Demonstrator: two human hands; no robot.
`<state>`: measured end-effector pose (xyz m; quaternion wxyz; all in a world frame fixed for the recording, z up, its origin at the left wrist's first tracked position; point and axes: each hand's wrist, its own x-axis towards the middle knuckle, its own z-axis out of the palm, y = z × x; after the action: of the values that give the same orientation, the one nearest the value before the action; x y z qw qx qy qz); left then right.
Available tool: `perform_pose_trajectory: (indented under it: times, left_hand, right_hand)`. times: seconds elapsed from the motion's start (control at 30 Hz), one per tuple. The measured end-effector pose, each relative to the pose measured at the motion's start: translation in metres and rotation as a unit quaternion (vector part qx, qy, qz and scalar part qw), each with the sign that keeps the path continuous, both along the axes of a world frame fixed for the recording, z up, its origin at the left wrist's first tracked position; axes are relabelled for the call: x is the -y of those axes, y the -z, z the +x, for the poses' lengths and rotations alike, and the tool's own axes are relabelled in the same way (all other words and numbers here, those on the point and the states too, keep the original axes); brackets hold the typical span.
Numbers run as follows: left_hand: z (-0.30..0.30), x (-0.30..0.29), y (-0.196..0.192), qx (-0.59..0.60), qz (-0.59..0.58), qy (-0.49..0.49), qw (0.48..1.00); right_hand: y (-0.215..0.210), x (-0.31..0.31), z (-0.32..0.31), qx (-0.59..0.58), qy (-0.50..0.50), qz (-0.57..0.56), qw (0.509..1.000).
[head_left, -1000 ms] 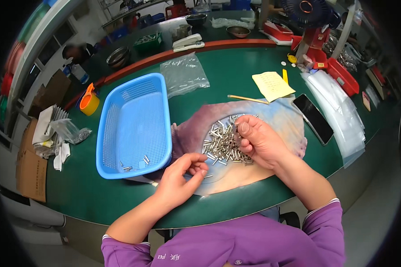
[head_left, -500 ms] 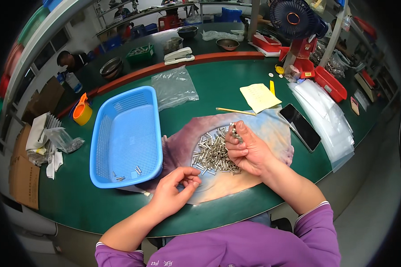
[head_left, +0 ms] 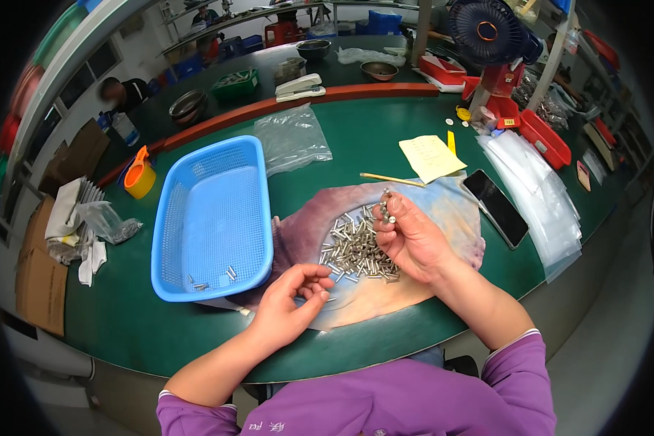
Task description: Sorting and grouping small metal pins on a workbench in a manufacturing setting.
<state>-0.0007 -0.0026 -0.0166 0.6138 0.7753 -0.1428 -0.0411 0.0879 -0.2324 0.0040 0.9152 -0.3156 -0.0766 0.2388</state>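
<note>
Metal pins: a loose heap of small silver metal pins (head_left: 356, 248) lay on a mottled purple-and-blue cloth (head_left: 443, 211) spread near the front edge of the green bench (head_left: 356, 138).
Right hand: the right hand (head_left: 408, 236) rested at the heap's right side, its fingers (head_left: 389, 207) curled closed around a few pins held upright above the cloth.
Left hand: the left hand (head_left: 292, 298) lay at the cloth's front edge, just below the heap, its fingers (head_left: 314, 280) bent inward and pinched together; whether they held a pin could not be told.
Basket: a blue plastic basket (head_left: 214, 214) stood just left of the cloth, with a few pins in its front corner.
Farther out: a dark phone (head_left: 495, 207) lay right of the cloth, a yellow paper note (head_left: 430, 156) behind it, and a clear plastic bag (head_left: 292, 138) behind the basket.
</note>
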Motion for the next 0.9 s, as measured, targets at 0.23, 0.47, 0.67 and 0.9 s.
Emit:
perform_pose_trajectory:
  times: [0.23,0.47,0.67,0.9]
  left_hand:
    - [0.005,0.002,0.0,0.008,0.007,-0.004,1.0]
    - [0.007,0.003,-0.001,0.136,0.113,0.002,0.984]
    - [0.007,-0.004,-0.002,0.206,0.183,0.015,0.961]
    - [0.005,-0.004,-0.009,0.231,0.255,0.015,0.939]
  right_hand:
    - [-0.022,-0.015,0.006,0.057,0.01,-0.256,0.965]
    - [-0.076,-0.089,0.039,0.4,-0.038,-0.425,0.811]
    - [-0.107,-0.123,0.069,0.52,-0.014,-0.51,0.685]
    - [-0.08,-0.018,0.07,0.52,-0.009,-0.651,0.554]
